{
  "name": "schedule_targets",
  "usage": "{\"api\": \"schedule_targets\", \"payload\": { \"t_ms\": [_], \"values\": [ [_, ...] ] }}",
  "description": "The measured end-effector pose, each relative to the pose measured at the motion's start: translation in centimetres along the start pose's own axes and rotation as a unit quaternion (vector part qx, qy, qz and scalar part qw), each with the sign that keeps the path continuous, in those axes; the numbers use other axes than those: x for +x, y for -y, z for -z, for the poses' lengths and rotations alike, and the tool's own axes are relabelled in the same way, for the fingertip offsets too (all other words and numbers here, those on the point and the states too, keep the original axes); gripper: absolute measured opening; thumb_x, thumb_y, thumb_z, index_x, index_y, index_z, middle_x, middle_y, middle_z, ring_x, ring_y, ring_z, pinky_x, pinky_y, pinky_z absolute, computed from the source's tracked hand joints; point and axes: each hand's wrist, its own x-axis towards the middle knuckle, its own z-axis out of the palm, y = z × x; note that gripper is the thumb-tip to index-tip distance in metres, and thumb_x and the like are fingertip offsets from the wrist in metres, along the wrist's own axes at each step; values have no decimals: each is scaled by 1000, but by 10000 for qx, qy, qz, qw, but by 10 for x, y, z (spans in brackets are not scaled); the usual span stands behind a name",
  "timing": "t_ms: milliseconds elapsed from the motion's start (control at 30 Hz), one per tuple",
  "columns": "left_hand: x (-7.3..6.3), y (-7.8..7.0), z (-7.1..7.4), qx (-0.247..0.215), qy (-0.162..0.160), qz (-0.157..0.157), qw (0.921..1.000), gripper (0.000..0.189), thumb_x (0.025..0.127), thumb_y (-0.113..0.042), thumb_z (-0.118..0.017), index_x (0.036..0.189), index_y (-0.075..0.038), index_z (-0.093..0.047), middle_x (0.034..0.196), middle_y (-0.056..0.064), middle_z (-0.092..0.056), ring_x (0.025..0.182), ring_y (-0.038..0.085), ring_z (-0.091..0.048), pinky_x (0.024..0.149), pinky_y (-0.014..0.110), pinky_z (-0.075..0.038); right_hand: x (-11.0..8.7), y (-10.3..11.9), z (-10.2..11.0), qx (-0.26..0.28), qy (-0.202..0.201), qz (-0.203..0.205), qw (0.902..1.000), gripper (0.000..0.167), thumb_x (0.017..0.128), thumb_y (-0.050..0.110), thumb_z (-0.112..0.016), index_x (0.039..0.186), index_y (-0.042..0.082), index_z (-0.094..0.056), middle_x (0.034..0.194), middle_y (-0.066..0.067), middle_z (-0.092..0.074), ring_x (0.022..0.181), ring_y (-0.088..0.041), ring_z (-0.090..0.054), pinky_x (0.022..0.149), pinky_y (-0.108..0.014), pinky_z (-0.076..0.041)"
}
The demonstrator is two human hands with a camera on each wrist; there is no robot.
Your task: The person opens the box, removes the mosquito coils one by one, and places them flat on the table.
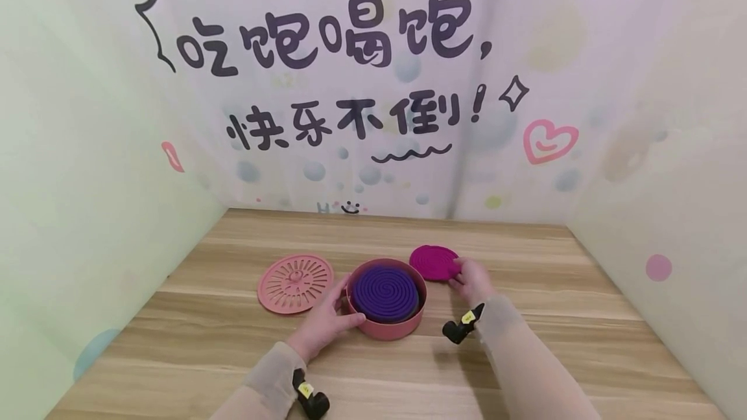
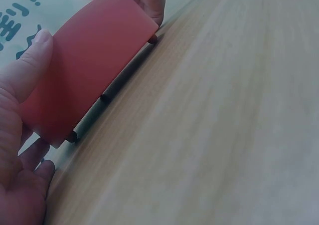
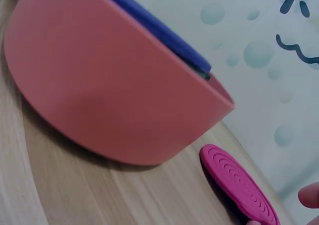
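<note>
A round pink box [image 1: 388, 329] stands on the table with a purple mosquito coil [image 1: 385, 293] inside it. My left hand [image 1: 327, 326] holds the box at its left side, and the left wrist view shows the thumb [image 2: 37, 55] against the outer wall. To the right and behind the box is a magenta mosquito coil [image 1: 433, 262], low over or on the tabletop. My right hand [image 1: 471, 279] grips its right edge; in the right wrist view one fingertip [image 3: 253, 222] meets the coil and another stands apart. The pinching point is mostly cut off there.
A pink slotted lid [image 1: 286, 293] with a small central knob lies left of the box. The wooden table [image 1: 397, 384] is bounded by a printed back wall [image 1: 350, 174] and plain side panels. Black wrist mounts [image 1: 315, 404] are strapped over both sleeves.
</note>
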Motion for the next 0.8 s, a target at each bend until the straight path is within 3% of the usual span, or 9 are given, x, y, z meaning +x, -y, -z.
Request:
{"api": "schedule_targets", "payload": {
  "t_ms": [133,400,667,800],
  "values": [
    [-1,-4,0,-19,-5,25,10000,86,81,-24,-78,151,-15,-29,154,14,-27,139,38,-30,113,53,-25,-2,2,-1,243,116,-85,9996,54,99,9,-38,149,-6,-21,137,-17,-39,119,-21,-44,108,-35,-37],
    [0,-1,1,14,15,10,10000,89,80,-29,-79,152,-17,-28,155,13,-25,140,36,-27,113,52,-25,-9,6,-2,615,418,-189,9971,57,100,7,-31,150,-7,-10,154,-24,-21,138,-28,-29,115,-40,-25],
    [0,-2,1,20,-18,-16,10000,88,81,-27,-79,152,-17,-28,155,13,-26,139,37,-29,113,54,-26,-18,6,1,564,378,-169,9976,55,99,8,-32,150,-6,-15,151,-21,-28,117,-20,-47,112,-37,-31],
    [1,-1,1,66,-33,-15,10000,87,82,-24,-78,152,-16,-28,154,14,-27,139,38,-29,112,54,-26,-15,5,3,463,333,-159,9982,51,100,10,-33,148,-4,-23,132,-17,-47,108,-16,-53,106,-34,-38]
  ]
}}
